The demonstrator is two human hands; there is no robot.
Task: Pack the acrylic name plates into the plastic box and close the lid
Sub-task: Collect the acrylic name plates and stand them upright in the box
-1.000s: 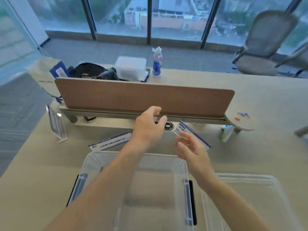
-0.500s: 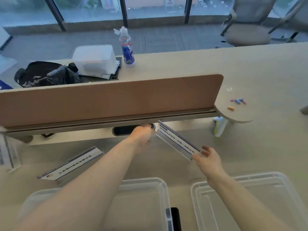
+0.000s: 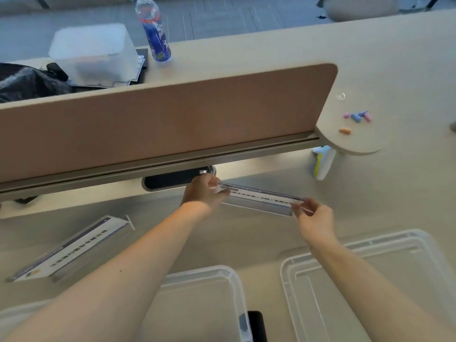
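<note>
A clear acrylic name plate (image 3: 261, 197) with a white printed card is held just above the desk, below the divider. My left hand (image 3: 202, 191) pinches its left end and my right hand (image 3: 312, 218) pinches its right end. A second name plate (image 3: 71, 248) lies flat on the desk at the left. The open clear plastic box (image 3: 234, 277) stands at the bottom centre, partly hidden by my left forearm. Its clear lid (image 3: 407, 245) lies flat to the right of it.
A brown divider panel (image 3: 160, 122) with a grey rail crosses the desk. Behind it stand a water bottle (image 3: 154, 30), a frosted container (image 3: 93, 50) and a black bag (image 3: 27, 82). Several small coloured pieces (image 3: 357, 117) lie on a round shelf at the right; a white-and-yellow object (image 3: 322, 164) stands below it.
The view dropped lower and closer to the desk. My left hand took hold of the plate's left end, and the plate turned from a steep slant to nearly level between both hands.
</note>
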